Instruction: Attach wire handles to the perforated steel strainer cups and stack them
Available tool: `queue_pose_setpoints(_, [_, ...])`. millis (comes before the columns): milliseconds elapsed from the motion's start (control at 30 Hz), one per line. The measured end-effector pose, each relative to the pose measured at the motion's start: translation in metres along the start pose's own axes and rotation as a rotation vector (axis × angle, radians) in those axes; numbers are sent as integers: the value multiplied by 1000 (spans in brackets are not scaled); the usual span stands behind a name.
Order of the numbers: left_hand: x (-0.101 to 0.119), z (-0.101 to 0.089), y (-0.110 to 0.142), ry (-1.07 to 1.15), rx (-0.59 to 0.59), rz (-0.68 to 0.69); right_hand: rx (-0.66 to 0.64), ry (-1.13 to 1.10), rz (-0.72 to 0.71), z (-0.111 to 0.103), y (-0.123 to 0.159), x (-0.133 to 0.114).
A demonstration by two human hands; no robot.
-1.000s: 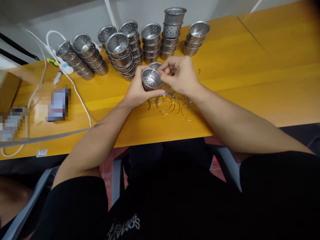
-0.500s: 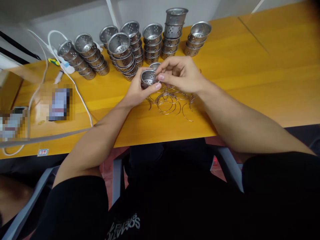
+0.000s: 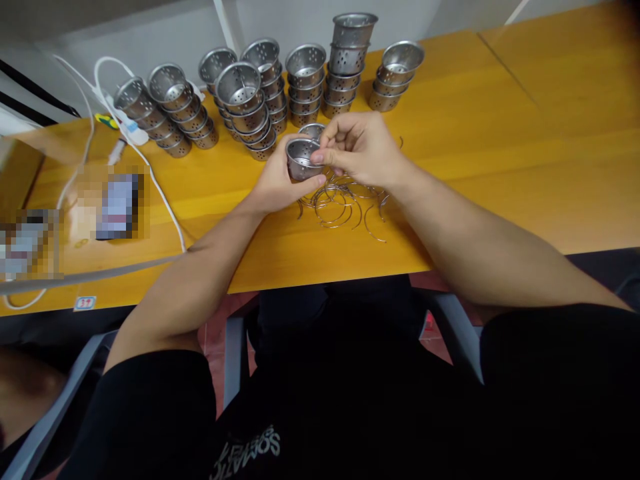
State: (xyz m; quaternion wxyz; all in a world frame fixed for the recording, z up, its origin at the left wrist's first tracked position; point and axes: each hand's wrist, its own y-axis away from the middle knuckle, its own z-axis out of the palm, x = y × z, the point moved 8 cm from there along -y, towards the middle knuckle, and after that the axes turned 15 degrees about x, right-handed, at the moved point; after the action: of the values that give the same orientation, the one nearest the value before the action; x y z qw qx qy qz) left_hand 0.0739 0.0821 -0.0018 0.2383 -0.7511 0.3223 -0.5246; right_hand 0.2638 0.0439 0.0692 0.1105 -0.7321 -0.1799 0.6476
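My left hand (image 3: 276,183) is wrapped round a small perforated metal cup (image 3: 303,161), its mouth tilted up. Fingers pinched, my right hand (image 3: 364,150) is at the cup's right rim; whatever is between its fingertips is too small to make out. Just behind the held cup stands another perforated cup (image 3: 312,130), partly hidden by my hands. Below both hands, a loose pile of curved thin metal wires (image 3: 336,212) lies on the yellow table (image 3: 300,257).
Several stacks of perforated cups (image 3: 306,83) line the table's back, with a shorter stack (image 3: 397,77) to the right. On the left are white cables (image 3: 160,200), a blurred phone (image 3: 117,207) and a numbered label (image 3: 85,304). A person's arm (image 3: 30,393) shows at lower left.
The held cup has shifted slightly right and turned a little in my left hand. My right fingertips have moved slightly right with the rim. The wires look the same.
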Motion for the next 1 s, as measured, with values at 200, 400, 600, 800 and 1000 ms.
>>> queue_pose_setpoints(200, [12,-2,-1,-35,-16,11,9,-16,-28,1,2,-5])
queue_pose_setpoints(400, [3,-3,-1,-26,-4,53,45,0,-97,1,6,-10])
queue_pose_setpoints(600, [-10,-7,-3,-38,35,-12,132,122,-255,-14,6,-28])
queue_pose_setpoints(800, [-19,-9,-4,-18,72,26,49,274,-334,-13,8,-27])
queue_pose_setpoints(1000, [-17,-6,-2,31,58,79,-78,272,-440,-1,12,-21])
